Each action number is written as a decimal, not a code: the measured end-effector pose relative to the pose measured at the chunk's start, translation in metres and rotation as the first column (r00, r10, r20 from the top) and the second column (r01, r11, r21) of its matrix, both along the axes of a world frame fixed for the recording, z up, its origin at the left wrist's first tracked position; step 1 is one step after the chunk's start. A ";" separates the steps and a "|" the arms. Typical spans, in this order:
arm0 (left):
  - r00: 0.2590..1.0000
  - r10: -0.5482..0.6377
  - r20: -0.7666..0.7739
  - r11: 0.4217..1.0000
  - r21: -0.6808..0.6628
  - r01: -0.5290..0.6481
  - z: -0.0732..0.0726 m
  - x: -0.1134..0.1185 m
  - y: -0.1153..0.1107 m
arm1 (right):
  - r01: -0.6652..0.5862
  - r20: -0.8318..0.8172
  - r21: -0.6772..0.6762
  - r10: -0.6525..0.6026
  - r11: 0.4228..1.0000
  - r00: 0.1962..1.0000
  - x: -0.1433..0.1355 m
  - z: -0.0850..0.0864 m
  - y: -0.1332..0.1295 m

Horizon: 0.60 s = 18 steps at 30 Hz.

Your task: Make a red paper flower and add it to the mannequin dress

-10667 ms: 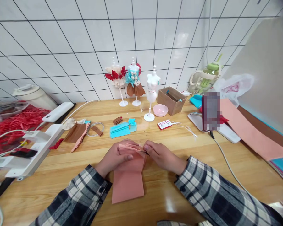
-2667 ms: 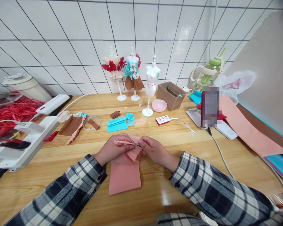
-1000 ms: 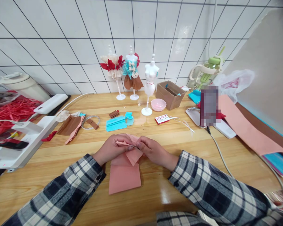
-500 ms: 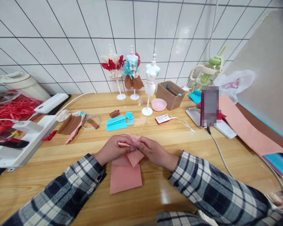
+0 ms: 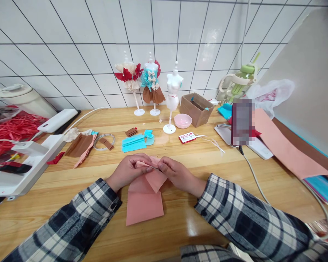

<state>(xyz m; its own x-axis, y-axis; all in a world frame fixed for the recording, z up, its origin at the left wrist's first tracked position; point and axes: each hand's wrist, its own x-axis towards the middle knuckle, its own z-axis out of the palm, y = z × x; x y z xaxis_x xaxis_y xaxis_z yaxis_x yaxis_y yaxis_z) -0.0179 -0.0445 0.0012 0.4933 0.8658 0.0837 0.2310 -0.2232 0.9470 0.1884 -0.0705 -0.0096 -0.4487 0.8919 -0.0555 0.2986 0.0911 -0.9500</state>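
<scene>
A salmon-pink sheet of crepe paper (image 5: 156,181) is held between my two hands above the table, with its edge folded over and one corner hanging down. My left hand (image 5: 129,169) pinches the fold from the left, thumb on top. From the right, my right hand (image 5: 177,174) grips the same fold between thumb and fingers; its fingertips are partly hidden. A dark thin line runs along the fold, and I cannot make out what it is. Below the held part, a flat pink piece (image 5: 144,210) lies on the wood; whether it joins the held paper is hidden.
Beyond my hands stand a bare white mannequin (image 5: 174,87) and two dressed ones. Near them are blue paper pieces (image 5: 133,143), a pink bowl (image 5: 183,121) and a cardboard box (image 5: 196,111). A power strip (image 5: 34,165) is left; a phone (image 5: 242,122) and long pink paper (image 5: 289,149) are right.
The pink fold near my left fingers has opened slightly, showing more paper there. Both hands keep their grip in nearly the same place. The view has shifted a little.
</scene>
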 end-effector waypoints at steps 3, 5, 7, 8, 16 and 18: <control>1.000 -0.006 0.001 1.000 0.002 0.006 0.000 0.002 -0.001 | -0.013 0.010 0.002 0.013 1.000 1.000 0.000 -0.002 0.000; 1.000 -0.009 -0.002 1.000 0.002 0.009 0.001 0.003 -0.001 | -0.023 0.021 0.012 0.023 1.000 1.000 0.000 -0.003 0.001; 1.000 -0.010 -0.007 1.000 0.001 0.010 0.002 0.004 -0.001 | -0.028 0.031 0.017 0.027 0.999 0.999 0.000 -0.003 0.001; 1.000 -0.010 -0.009 1.000 0.000 0.010 0.002 0.005 -0.002 | -0.027 0.035 0.015 0.026 1.000 0.999 0.000 -0.002 0.001; 0.999 -0.049 -0.024 0.999 0.002 0.049 -0.002 0.005 -0.002 | -0.024 0.066 0.029 0.022 0.999 0.998 -0.001 -0.003 0.000; 0.998 -0.058 -0.034 0.998 0.008 0.058 -0.002 0.006 -0.001 | -0.030 0.072 0.037 0.027 0.999 0.997 -0.001 -0.004 -0.001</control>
